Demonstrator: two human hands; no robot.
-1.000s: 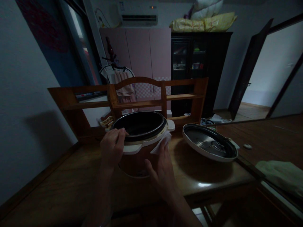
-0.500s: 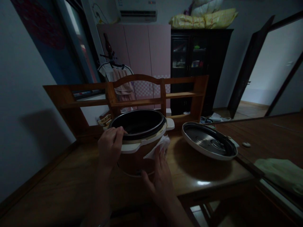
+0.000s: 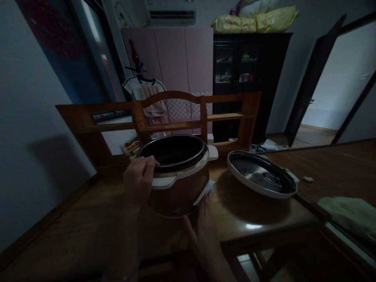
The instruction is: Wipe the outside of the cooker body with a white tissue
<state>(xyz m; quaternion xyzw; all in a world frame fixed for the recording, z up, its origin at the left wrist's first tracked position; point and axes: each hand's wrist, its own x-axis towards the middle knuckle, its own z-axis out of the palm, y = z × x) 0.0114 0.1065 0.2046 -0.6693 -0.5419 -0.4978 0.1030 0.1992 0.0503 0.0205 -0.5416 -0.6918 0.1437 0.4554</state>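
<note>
On wooden table (image 3: pixel 79 223), left hand (image 3: pixel 137 178) gripping pot rim (image 3: pixel 188 161), right hand (image 3: pixel 204 225) holding tissue (image 3: pixel 206 191) against cooker (image 3: pixel 173 196), open gap to lid (image 3: pixel 252 169)

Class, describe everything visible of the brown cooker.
The cooker stands lidless on the wooden table: a rounded brown body, pale collar and pale, plastic-looking handles at near left and far right. Inside sits a dark inner pot with a shiny rim, its bottom unclear. The left hand rests on the rim's near left; the right hand holds a white cloth or tissue against the body's right side.
</note>
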